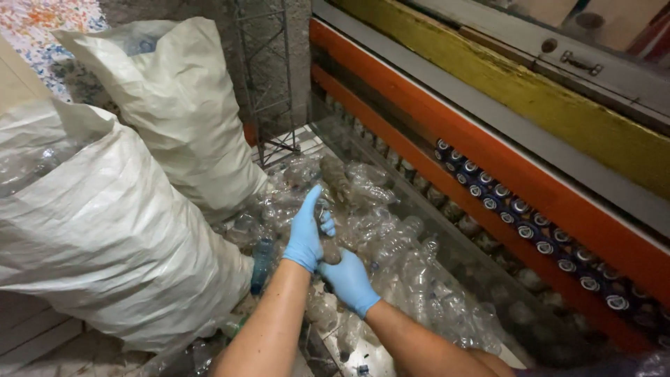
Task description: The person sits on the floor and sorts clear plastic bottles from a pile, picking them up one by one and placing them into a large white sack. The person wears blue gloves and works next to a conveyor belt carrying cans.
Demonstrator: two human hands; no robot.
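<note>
Two bulging white woven sacks (105,230) lean over the heap of crushed clear plastic bottles (391,244); the nearer could slump onto it. On the heap's sack side, the left hand (307,234), index finger out, and the right hand (347,279), curled shut, grip one grimy bottle (329,250) that might slip.

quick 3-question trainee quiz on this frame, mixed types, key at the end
1. True or false: both hands wear blue gloves.
2. What lies heaped under the hands? A) clear plastic bottles B) folded cardboard C) glass jars
3. What stands left of the heap?

Key:
1. True: left hand, right hand.
2. A: bottle heap.
3. Two large white woven sacks, the near sack and the far sack.
</note>
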